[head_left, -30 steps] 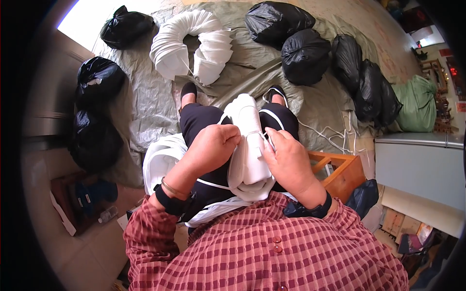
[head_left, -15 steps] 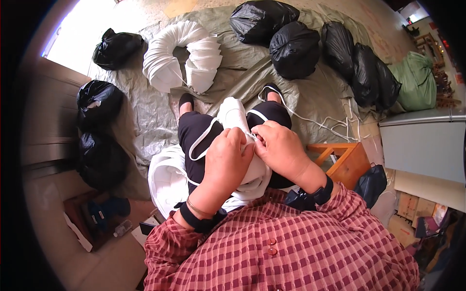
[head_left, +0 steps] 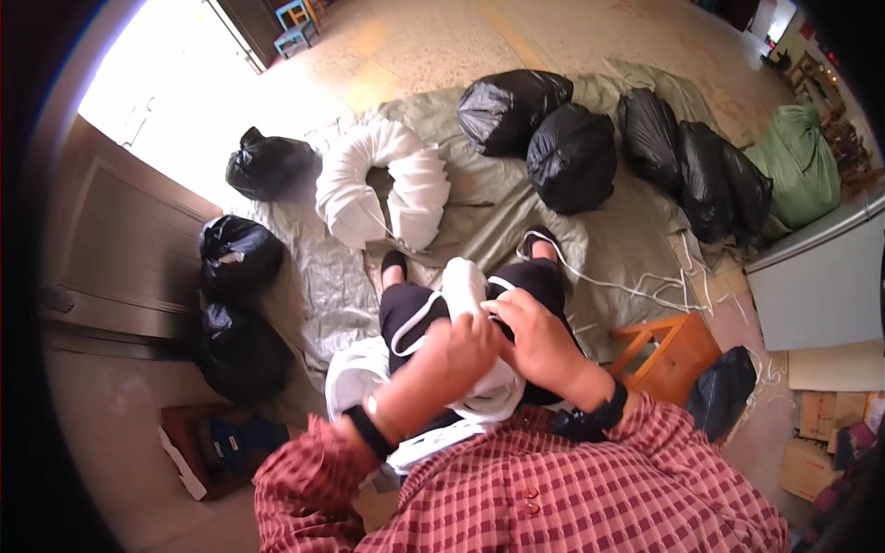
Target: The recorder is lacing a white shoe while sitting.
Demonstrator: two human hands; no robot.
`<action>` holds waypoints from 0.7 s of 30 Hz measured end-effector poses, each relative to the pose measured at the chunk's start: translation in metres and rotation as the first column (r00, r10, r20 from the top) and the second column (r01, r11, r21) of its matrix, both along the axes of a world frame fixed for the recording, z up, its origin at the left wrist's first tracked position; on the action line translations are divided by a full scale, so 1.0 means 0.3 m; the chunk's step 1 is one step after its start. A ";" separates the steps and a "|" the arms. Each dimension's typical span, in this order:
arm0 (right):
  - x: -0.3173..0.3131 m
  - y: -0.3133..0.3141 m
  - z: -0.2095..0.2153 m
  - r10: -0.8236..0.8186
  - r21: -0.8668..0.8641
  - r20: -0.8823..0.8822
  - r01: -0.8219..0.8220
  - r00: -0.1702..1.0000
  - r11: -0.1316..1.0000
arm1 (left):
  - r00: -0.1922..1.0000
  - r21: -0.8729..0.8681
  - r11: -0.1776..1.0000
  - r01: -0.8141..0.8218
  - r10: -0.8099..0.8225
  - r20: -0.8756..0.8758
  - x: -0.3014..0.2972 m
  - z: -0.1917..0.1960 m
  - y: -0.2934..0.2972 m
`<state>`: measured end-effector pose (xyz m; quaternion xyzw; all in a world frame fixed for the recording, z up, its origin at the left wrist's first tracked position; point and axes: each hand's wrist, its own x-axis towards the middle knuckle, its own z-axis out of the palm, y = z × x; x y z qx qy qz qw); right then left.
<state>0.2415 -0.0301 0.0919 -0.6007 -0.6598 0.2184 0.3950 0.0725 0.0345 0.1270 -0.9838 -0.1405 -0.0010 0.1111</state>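
Note:
A rolled white bundle (head_left: 464, 284) lies between my thighs, its rounded end pointing away from me. My left hand (head_left: 458, 355) is closed over it, fingers bent and slightly blurred. Beside it, almost touching, my right hand (head_left: 542, 346) pinches at a white cord tied around the bundle; the pinched part is mostly hidden by my fingers. A flat white strap (head_left: 412, 334) loops over my left thigh. More stacked white pieces (head_left: 355, 370) rest against my left leg, partly behind my forearm.
On a grey-green tarp (head_left: 323, 295) lie a curved white stack (head_left: 341, 189) and several black bags (head_left: 572, 157). A green sack (head_left: 797, 166) stands far right. A wooden stool (head_left: 678, 355) is at my right, with loose white cord (head_left: 636, 295) beyond it.
The view has tilted up, so more floor and a blue chair show. My left hand has swung rightward, closer to my right hand, and its forearm is now more slanted.

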 end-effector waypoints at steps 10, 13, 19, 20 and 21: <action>-0.025 0.041 0.019 0.333 0.095 0.092 -0.341 0.938 0.935 | 0.639 -0.854 0.360 -0.376 0.768 0.043 -0.140 -0.040 -0.130; -0.025 0.056 0.009 0.411 0.045 0.042 -0.413 0.911 0.910 | 0.611 -0.859 0.304 -0.412 0.791 -0.013 -0.142 -0.072 -0.074; -0.048 0.024 0.059 0.357 -0.030 0.157 -0.357 0.921 0.933 | 0.759 -0.648 0.589 -0.482 0.651 0.027 -0.109 -0.098 0.037; -0.041 0.027 0.064 0.344 -0.054 0.231 -0.341 0.910 0.939 | 0.793 -0.614 0.652 -0.445 0.605 0.068 -0.092 -0.107 0.058; -0.040 0.028 0.051 0.326 -0.015 0.258 -0.334 0.909 0.943 | 0.818 -0.612 0.636 -0.470 0.574 -0.031 -0.081 -0.111 0.069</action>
